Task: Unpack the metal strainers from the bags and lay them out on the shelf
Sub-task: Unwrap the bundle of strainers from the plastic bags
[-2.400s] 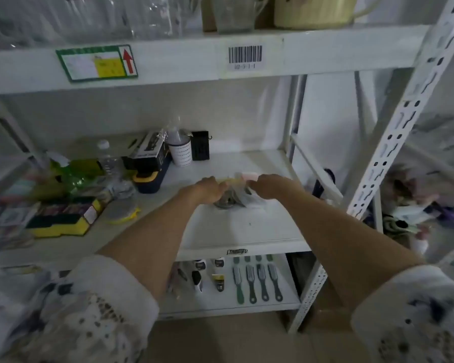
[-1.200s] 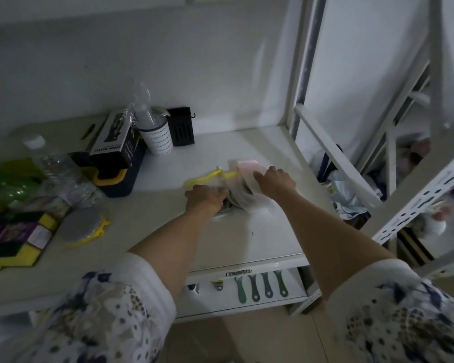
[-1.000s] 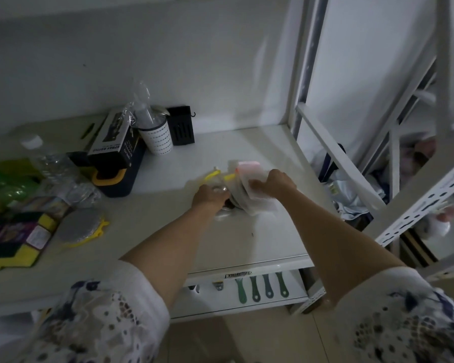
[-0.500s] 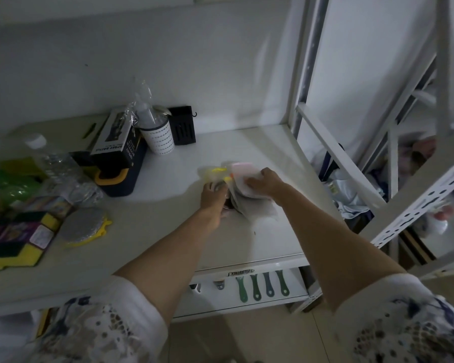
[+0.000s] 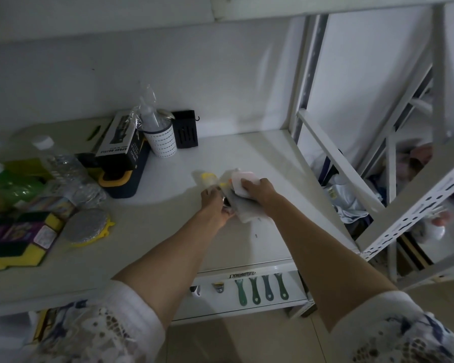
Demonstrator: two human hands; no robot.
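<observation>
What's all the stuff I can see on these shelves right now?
Bag: one, clear, mid-shelf under both hands.
Strainer: metal glint between the hands; count unclear.
Spray bottle box: one, black, back left.
Perforated cup: one, white, beside box.
Black holder: one, back.
Sponges: yellow-green pack, far left.
Round scrubber: one, grey and yellow.
Brushes: four, green, lower shelf.
Left hand: at the strainer.
Right hand: holding the bag.

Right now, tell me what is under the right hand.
The right hand presses on a clear bag with a pink-and-white piece at its top. A metal edge shows beside it; the rest inside is covered.
</observation>
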